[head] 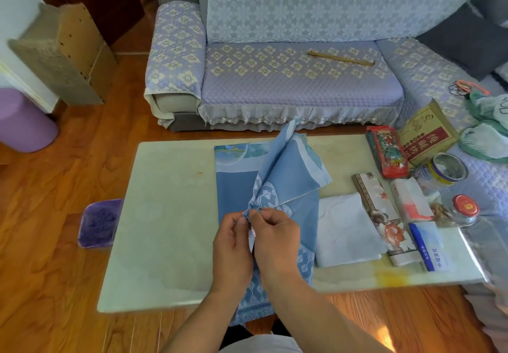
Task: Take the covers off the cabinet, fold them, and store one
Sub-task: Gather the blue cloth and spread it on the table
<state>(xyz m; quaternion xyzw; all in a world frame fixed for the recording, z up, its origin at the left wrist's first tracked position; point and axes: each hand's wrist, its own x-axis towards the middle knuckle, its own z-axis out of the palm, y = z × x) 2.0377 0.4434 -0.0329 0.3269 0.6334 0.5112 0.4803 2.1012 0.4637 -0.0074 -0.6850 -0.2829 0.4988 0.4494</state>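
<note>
A living room with a wooden floor [55,187]: a sofa [288,78] under quilted lilac covers fills the far side at twelve o'clock, and a pale stone-topped bench [165,215] stands just in front of it. A slim wooden stick [341,58] lies on the sofa seat.

On the bench, near its middle, lies the blue cover [239,187], spread flat with its near end hanging over the edge at six o'clock. One part of it is lifted into a peak that points to twelve o'clock, likely because its corners are being brought together to line up a fold.

At three o'clock of the blue cover, just beside it, sits a white folded cloth [346,229], which looks like a piece already done and set aside. Further to three o'clock are a flowered cloth strip [382,215], a cardboard box [428,133], a red packet [387,150] and a red-lidded jar [464,208], crowded at that end so the middle is left for folding.

The left hand [232,245] and right hand [276,240] meet over the cover: each grip pinches the gathered corner of the cloth between thumb and fingertips, touching each other
</note>
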